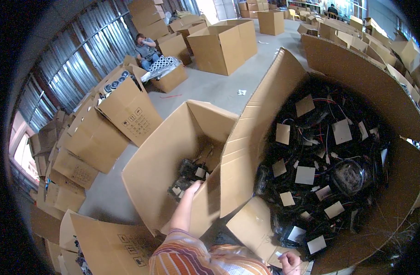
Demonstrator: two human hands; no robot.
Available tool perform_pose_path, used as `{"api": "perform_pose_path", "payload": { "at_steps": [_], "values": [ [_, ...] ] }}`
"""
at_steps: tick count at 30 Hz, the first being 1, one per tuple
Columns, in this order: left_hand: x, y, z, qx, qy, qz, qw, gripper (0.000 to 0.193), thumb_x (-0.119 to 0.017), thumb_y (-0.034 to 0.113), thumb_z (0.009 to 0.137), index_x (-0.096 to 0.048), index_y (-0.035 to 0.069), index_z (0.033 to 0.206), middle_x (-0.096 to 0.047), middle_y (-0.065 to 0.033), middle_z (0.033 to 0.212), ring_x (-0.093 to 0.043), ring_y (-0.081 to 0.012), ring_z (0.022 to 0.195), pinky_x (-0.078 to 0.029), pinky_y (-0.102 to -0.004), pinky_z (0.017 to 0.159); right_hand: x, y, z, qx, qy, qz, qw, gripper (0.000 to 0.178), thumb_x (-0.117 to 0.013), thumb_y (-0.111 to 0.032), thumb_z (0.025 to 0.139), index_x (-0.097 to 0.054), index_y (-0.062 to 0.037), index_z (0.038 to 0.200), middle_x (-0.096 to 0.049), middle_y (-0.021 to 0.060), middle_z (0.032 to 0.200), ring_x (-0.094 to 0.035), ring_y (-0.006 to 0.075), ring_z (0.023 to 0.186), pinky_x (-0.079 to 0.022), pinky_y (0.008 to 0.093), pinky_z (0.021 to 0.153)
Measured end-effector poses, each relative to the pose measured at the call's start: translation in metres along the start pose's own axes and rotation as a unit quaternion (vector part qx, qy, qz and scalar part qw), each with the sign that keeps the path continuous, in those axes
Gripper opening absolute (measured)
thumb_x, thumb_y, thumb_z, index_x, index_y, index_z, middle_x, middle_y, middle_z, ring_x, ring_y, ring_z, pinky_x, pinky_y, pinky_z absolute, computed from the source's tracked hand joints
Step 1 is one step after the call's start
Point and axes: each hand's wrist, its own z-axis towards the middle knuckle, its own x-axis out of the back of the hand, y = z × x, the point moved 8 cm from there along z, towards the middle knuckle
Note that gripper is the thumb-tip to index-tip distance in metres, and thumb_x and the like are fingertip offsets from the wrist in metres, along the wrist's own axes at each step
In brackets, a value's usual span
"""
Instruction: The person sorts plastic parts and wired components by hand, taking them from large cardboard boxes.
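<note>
"How far along does it look?"

"Partway at most, I'd judge. The large carton (244, 149) on the right holds a broad heap of black wired parts (349, 178), with pale tags (305, 175) among them. The smaller carton (152, 162) just to its left has only a few dark parts (189, 168) low inside, with much bare wall above."

"So what's done, what's left?"

"Those few are in the smaller carton, and many lie in the large one. Which way they pass between the two, I can't tell."

"And the hands?"

"The left hand (194, 187) reaches into the smaller carton, at the dark parts; its grip is hidden, so I can't say if it pinches one. The right hand (290, 262) is near the large carton's near side, fingers curled; whether that grip holds anything is unclear."
</note>
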Motion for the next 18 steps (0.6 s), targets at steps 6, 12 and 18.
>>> {"api": "perform_pose_path", "payload": {
  "at_steps": [6, 12, 18],
  "values": [
    [0.001, -0.012, 0.023, -0.012, -0.005, 0.004, 1.000, 0.030, -0.038, 0.025, 0.077, -0.055, 0.002, 0.086, -0.056, -0.0068, 0.081, -0.049, -0.0166, 0.070, -0.037, -0.0314, 0.069, 0.000, -0.005, -0.002, 0.005, 0.006, 0.000, 1.000, 0.015, -0.050, -0.001, 0.075, -0.044, -0.0021, 0.089, -0.047, 0.0079, 0.080, -0.048, 0.0148, 0.070, -0.042, 0.0242, 0.063],
    [0.005, -0.023, 0.044, -0.024, -0.007, 0.008, 1.000, 0.030, -0.038, 0.025, 0.077, -0.055, 0.002, 0.086, -0.056, -0.0068, 0.080, -0.049, -0.0167, 0.070, -0.036, -0.0315, 0.069, 0.000, -0.018, -0.007, 0.011, 0.008, 0.002, 1.000, 0.014, -0.051, -0.001, 0.075, -0.044, -0.0021, 0.087, -0.048, 0.0072, 0.077, -0.048, 0.0141, 0.068, -0.042, 0.0233, 0.061],
    [0.002, -0.027, 0.069, -0.039, -0.016, 0.013, 0.999, 0.030, -0.037, 0.025, 0.077, -0.055, 0.002, 0.086, -0.056, -0.0068, 0.080, -0.049, -0.0168, 0.069, -0.036, -0.0316, 0.069, 0.001, -0.025, -0.006, -0.003, 0.004, 0.007, 1.000, 0.014, -0.050, -0.002, 0.075, -0.044, -0.0027, 0.087, -0.047, 0.0068, 0.077, -0.047, 0.0139, 0.068, -0.042, 0.0231, 0.061]
  ]
}}
